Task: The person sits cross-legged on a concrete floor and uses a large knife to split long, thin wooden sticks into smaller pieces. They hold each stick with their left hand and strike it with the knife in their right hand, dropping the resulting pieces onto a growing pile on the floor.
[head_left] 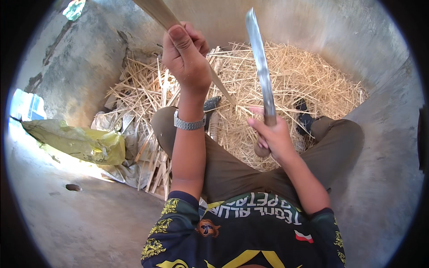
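Observation:
My left hand, raised in front of me, is closed round a long pale strip of what looks like bamboo. Its upper part runs out of the top of the view, and the lower part slants down to the right, with its tip close to my right hand. That hand grips the wooden handle of a machete. The long, bare metal blade points up and away from me, slightly blurred. Blade and strip appear apart. Thin shavings lie beneath both hands.
I sit with bent legs spread round the shavings. Split strips are heaped at the left, beside a yellowish plastic sack. A curved grey wall closes off the far side. A small hole opens in the grey surface at lower left.

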Demonstrator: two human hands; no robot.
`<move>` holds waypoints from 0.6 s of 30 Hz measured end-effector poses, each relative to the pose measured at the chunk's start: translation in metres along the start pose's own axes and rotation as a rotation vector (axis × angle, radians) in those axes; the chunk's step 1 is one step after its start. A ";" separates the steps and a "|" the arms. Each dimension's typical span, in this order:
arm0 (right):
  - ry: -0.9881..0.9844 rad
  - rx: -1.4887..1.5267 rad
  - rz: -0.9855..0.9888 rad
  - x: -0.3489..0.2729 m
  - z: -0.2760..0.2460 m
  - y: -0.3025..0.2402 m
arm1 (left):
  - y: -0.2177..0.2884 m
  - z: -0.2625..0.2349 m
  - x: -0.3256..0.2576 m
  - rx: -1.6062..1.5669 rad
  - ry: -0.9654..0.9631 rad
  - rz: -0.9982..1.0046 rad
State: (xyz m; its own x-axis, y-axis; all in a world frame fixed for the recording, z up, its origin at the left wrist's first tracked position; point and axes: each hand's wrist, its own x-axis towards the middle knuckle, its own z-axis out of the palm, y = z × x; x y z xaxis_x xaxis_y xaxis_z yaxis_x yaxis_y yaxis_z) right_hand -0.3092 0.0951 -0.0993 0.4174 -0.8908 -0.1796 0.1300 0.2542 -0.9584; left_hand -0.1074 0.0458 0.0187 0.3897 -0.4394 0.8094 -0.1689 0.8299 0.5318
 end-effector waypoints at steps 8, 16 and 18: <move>-0.290 0.288 -0.168 0.111 0.074 -0.045 | -0.002 0.010 0.015 0.173 -0.077 0.011; -0.204 0.304 -0.243 0.183 0.077 -0.050 | 0.072 -0.036 0.071 1.261 -0.157 0.799; -0.267 0.204 -0.204 0.178 0.092 -0.051 | 0.095 -0.036 0.080 1.286 -0.350 0.954</move>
State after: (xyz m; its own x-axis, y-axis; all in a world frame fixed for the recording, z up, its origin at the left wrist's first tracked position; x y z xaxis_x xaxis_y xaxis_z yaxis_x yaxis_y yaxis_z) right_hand -0.1585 -0.0418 -0.0618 0.5799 -0.8085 0.1000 0.3994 0.1752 -0.8999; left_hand -0.0601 0.1021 0.1248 -0.4723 -0.1668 0.8655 -0.8814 0.0939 -0.4629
